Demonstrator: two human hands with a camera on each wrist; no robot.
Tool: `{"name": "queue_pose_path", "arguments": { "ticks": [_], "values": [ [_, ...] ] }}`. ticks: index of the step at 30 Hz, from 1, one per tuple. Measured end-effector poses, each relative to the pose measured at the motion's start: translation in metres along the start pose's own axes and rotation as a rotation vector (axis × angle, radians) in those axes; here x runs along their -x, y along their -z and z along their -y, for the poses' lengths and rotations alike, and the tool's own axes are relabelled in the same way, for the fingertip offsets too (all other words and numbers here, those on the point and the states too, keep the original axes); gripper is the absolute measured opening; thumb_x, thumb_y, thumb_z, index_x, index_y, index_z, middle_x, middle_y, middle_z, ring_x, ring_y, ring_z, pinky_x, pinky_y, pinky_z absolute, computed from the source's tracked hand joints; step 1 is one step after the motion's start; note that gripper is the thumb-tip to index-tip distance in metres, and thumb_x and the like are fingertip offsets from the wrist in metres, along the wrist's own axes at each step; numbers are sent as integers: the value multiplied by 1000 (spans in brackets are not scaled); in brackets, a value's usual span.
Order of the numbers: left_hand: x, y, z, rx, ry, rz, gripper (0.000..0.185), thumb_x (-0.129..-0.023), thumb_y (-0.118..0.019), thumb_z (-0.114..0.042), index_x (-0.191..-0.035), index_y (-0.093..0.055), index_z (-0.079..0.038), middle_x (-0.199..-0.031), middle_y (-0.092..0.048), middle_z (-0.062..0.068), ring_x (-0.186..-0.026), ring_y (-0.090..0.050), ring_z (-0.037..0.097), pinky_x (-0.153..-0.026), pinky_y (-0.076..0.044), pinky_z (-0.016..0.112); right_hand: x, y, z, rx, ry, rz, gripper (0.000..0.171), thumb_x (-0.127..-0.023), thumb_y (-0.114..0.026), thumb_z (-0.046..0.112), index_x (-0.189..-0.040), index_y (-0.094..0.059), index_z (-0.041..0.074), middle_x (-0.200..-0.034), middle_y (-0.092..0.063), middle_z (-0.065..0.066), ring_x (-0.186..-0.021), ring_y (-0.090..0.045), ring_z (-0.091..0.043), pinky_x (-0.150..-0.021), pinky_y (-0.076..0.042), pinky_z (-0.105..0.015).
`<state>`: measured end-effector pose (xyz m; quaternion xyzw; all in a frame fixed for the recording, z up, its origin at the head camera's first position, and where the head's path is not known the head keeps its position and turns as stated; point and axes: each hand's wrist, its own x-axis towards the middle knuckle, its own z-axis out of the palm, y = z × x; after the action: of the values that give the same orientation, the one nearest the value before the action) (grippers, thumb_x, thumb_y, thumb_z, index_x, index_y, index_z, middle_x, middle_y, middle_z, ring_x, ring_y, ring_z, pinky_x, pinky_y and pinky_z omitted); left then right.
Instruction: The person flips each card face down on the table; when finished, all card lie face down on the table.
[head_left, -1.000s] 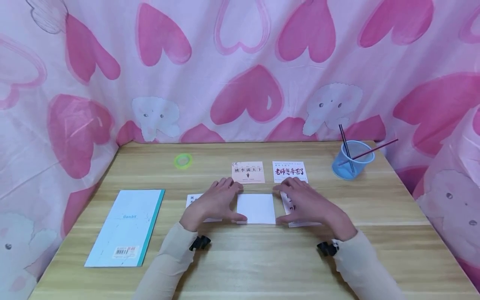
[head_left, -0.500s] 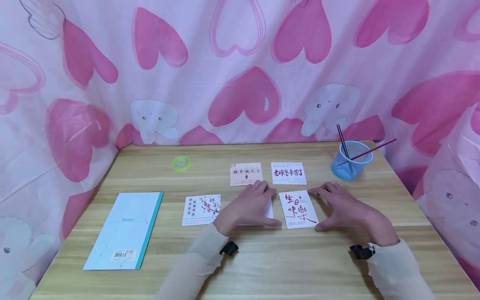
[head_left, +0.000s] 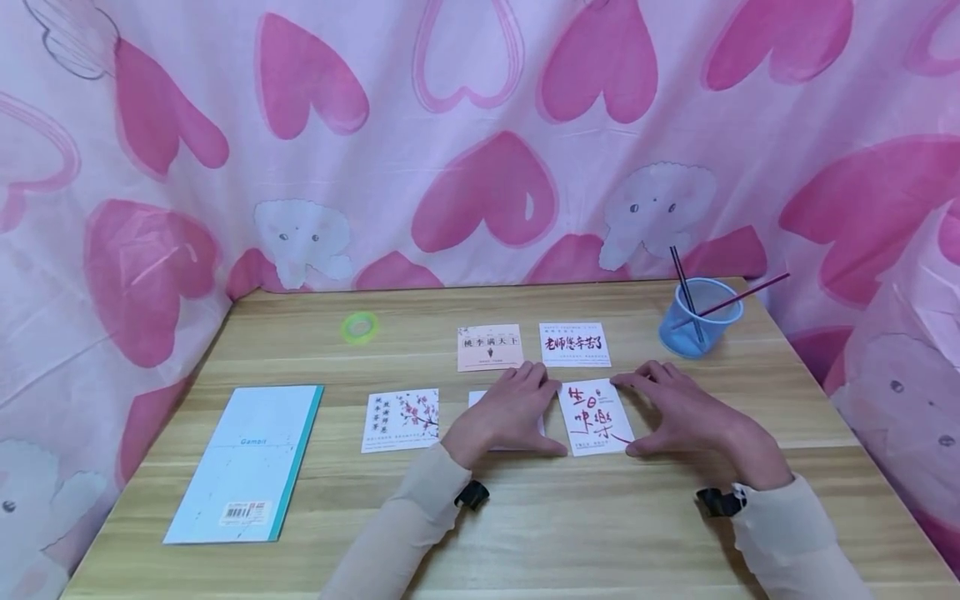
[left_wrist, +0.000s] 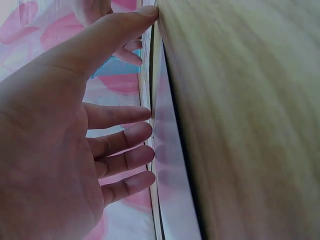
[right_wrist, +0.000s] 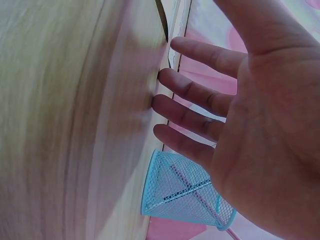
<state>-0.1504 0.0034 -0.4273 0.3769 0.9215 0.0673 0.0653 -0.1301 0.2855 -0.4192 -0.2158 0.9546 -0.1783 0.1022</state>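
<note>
My left hand lies flat on the blank card — fingers straight. At its 3 o'clock, my right hand — fingers relaxed, gripping nothing — touches the red-lettered card.

Head camera looks forward and down over the whole worktop from above. Left wrist camera sits tight against the left hand, skimming along the worktop. Right wrist camera hugs the right hand; it shares the blue cup with the head view.

Beige sleeves, blk wrist straps
</note>
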Motion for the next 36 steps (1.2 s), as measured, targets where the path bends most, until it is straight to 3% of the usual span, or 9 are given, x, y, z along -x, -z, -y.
{"name": "queue_pose_path", "arguments": {
  "ticks": [7,13,21,28,36],
  "values": [
    [-3,0,-5,-16,-22,2,92,-72,-62,-78,-136,-53,-13,-111,-41,-2,-102,-35,14,-92,-34,31,-1,-1,-1,17,25,-15,91,-60,-86,60,-136,-57,20,-122,-49,-7,-109,-42,-26,-91,-44,-51],
    [-4,-2,-7,-40,-32,-8,93,-70,-65,-78,-135,-54,-13,-112,-43,-2,-103,-35,15,-89,-34,30,-1,-1,0,4,24,-17,84,-60,-88,58,-131,-60,22,-120,-50,-4,-109,-43,-25,-91,-44,-51],
    [-6,-3,-5,-60,-41,-40,83,-74,-67,-73,-130,-57,-13,-110,-41,-2,-103,-35,15,-89,-34,31,-4,1,0,-14,14,5,89,-60,-88,56,-136,-56,22,-123,-47,-5,-111,-41,-26,-91,-46,-50],
    [-6,-4,-5,-48,-45,-40,90,-72,-65,-76,-135,-54,-13,-107,-40,-2,-101,-34,15,-88,-33,29,-4,0,-2,0,21,8,100,-59,-87,60,-143,-50,20,-125,-46,-8,-111,-40,-28,-91,-45,-51],
    [-9,-5,-11,-99,32,-36,109,-61,-59,-89,-132,-51,-6,-108,-41,2,-97,-35,17,-82,-35,30,-5,-2,-3,5,53,-8,102,-59,-88,57,-144,-48,17,-125,-46,-9,-111,-38,-27,-90,-42,-50]
  ]
}}
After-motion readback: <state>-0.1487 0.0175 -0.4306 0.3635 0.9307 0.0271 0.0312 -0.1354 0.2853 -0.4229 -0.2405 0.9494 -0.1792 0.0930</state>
